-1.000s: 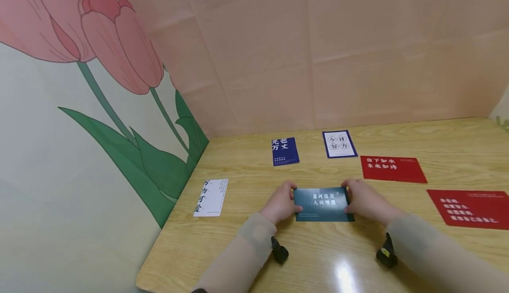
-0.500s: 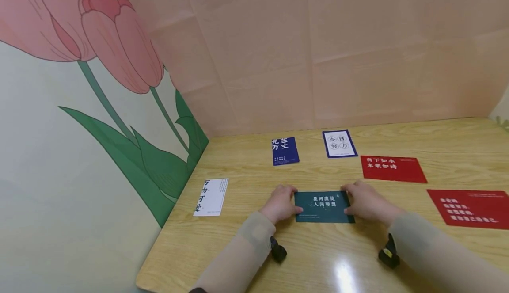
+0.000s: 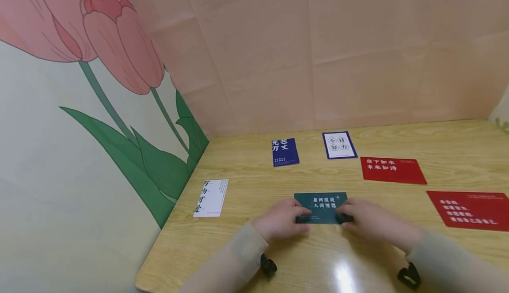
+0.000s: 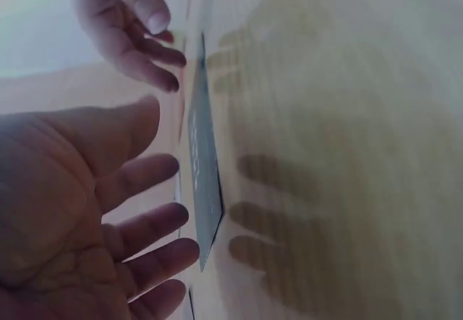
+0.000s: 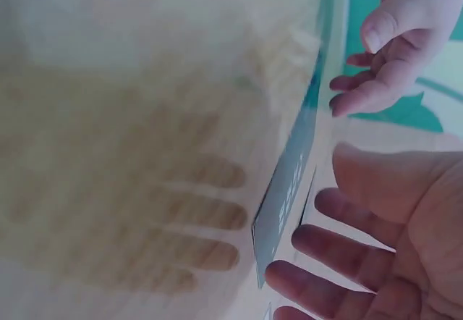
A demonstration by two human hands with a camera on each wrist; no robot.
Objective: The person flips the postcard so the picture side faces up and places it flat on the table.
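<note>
A dark green card (image 3: 323, 213) with white lettering lies flat on the wooden table in front of me. My left hand (image 3: 280, 218) hovers over its left end, and my right hand (image 3: 371, 220) over its right end. In the left wrist view the fingers of the left hand (image 4: 65, 204) are loosely spread, with the card (image 4: 205, 168) beyond their tips and nothing held. The right wrist view shows the right hand (image 5: 405, 233) likewise relaxed, above the card (image 5: 283, 190), gripping nothing.
A white card (image 3: 211, 198) lies at the left. Farther back are a blue card (image 3: 285, 152) and a white card with a blue border (image 3: 339, 145). Two red cards, one nearer (image 3: 469, 210) and one farther (image 3: 393, 170), lie at the right. A pink-covered wall (image 3: 318, 63) stands behind the table.
Earlier both hands pinched the green card by its ends and lowered it slightly toward me. Now they have let go, and both hands have shifted nearer to me.
</note>
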